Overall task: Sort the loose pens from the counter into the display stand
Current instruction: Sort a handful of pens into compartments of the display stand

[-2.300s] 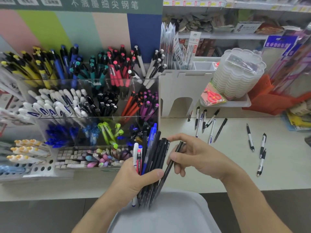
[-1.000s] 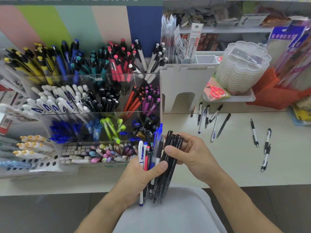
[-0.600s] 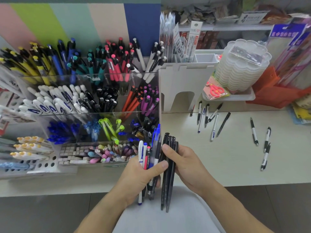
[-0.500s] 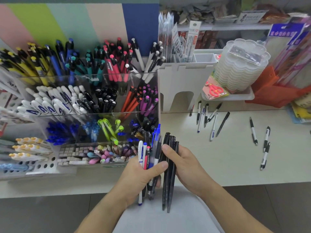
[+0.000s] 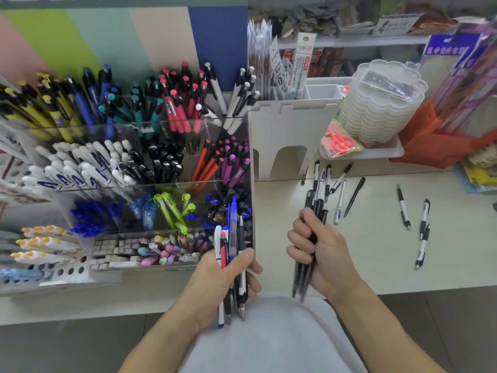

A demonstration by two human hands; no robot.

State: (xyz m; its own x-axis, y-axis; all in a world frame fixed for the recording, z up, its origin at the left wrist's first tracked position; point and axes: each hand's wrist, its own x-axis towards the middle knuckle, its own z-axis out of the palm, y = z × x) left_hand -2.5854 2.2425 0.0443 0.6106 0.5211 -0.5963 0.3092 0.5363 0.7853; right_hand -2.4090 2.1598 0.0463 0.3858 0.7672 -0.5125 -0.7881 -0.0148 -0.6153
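Gripping a bundle of black pens (image 5: 309, 254), the right hand (image 5: 321, 254) has its fingers curled tight round the middle of the barrels; their long axis runs nearly upright, clip ends up and away from the body, tips down and blurred over the counter's near edge. The left hand (image 5: 223, 278) holds a mixed bunch of pens (image 5: 232, 254) — white, red, blue, black — with thumb across the front, also standing upright, tips below the fist. The two bundles are well apart, with bare counter (image 5: 363, 251) between and behind them.

Just left of the left hand rises the clear display stand (image 5: 150, 184), its right wall nearly touching the mixed bunch; its compartments are crowded with pens leaning back and to the sides. Beyond the right hand, a loose cluster of pens (image 5: 330, 184) lies near the white holder (image 5: 285, 135), mostly pointing away from the body, and three more pens (image 5: 419, 219) lie farther right — open counter surrounds them up to the tray (image 5: 387, 152) and packets along the back.
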